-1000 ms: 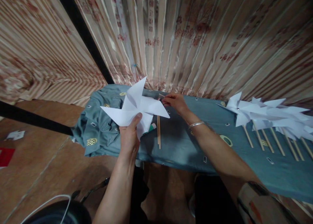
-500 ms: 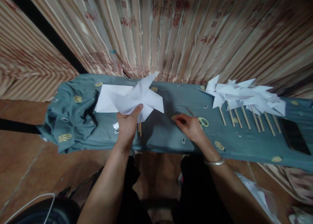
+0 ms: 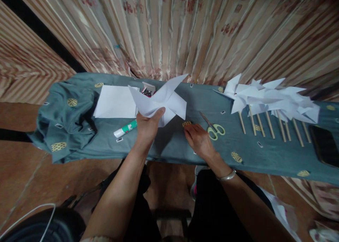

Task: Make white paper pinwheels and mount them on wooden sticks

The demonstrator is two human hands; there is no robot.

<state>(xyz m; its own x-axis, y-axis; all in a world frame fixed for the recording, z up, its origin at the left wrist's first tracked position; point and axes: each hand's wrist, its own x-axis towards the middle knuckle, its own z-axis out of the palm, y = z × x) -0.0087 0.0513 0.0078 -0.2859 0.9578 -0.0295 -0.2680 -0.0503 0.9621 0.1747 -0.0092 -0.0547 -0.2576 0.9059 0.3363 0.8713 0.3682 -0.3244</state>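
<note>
Gripping a white pinwheel (image 3: pixel 172 99) near its middle, the left hand (image 3: pixel 148 128) is pressing its thumb on the front, and the blades are spreading above the cloth (image 3: pixel 169 146). The right hand (image 3: pixel 198 138) is hovering close to the cloth or resting on it, which one being hard to tell; its fingers are curling downward, and whether they are pinching anything small I cannot tell. Just beyond it, scissors (image 3: pixel 215 129) are lying with blades pointing away, near enough to be crowding that hand. On the left, paper (image 3: pixel 116 101) is lying flat, its right edge partly disappearing behind the pinwheel, which is also covering part of a small box (image 3: pixel 148 89) of dark bits. A glue stick (image 3: pixel 127 128) is lying below the paper, one end reaching the left hand. Far right, other pinwheels (image 3: pixel 275 99) are overlapping in a row, their sticks (image 3: pixel 269 123) pointing toward the person, and a phone (image 3: pixel 324 145) is lying beside them. Behind everything, a curtain (image 3: pixel 185 34) is hanging in folds.
</note>
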